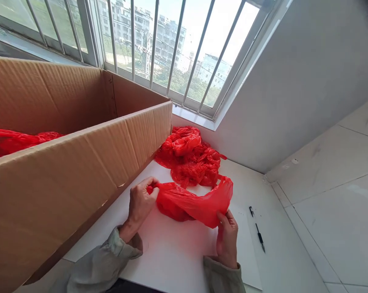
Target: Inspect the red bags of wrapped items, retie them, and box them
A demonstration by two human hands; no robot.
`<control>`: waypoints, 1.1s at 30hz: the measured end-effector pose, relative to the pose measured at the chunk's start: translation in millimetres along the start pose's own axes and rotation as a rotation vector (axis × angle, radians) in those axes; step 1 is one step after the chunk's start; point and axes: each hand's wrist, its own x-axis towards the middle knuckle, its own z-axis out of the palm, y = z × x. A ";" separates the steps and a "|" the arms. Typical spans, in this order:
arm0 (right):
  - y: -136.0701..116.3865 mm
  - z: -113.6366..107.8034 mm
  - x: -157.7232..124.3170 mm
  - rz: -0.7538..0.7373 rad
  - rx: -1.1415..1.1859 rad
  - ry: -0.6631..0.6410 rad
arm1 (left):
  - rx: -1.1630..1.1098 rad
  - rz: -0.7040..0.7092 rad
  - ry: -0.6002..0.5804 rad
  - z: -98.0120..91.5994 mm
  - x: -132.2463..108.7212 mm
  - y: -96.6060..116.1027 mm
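Observation:
A thin red plastic bag (193, 203) is stretched between my two hands, above the white tabletop (178, 252). My left hand (142, 201) pinches its left end, thumb against the fingers. At the lower right edge my right hand (227, 234) grips the film, with the fingertips partly behind it. The bag sags in the middle, and a loop of it rises at the right. Just beyond it lies a heap of crumpled red plastic bags (191, 156), close to the bag I hold.
A large open cardboard box (80, 162) stands at the left, with red plastic (25, 140) inside. On the right lie a black pen (259, 238) and its cap (251, 211). A barred window (171, 53) and grey wall (278, 81) bound the far side.

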 end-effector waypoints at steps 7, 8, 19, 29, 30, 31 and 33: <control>-12.7 -16.0 -12.9 -0.323 -0.141 0.278 | -0.406 -0.114 -0.180 -39.5 -27.7 2.4; -25.7 -13.0 -18.1 -0.438 -0.186 0.329 | -0.433 -0.109 -0.220 -42.0 -31.1 6.0; -49.9 66.7 0.9 -0.755 -1.123 -0.553 | -0.503 -0.259 -0.218 -33.7 -44.4 10.5; -26.3 4.6 -24.5 -0.547 -1.368 -0.498 | 0.177 0.044 0.049 -31.5 -49.1 16.4; -28.4 6.2 -25.5 -0.541 -1.379 -0.503 | 0.273 0.172 0.139 -30.9 -50.5 22.8; -30.5 8.5 -26.0 -0.530 -1.383 -0.513 | 0.329 0.312 0.199 -29.7 -52.0 30.4; -35.2 13.5 -27.6 -0.492 -1.371 -0.546 | 0.374 0.615 0.151 -24.2 -55.6 46.4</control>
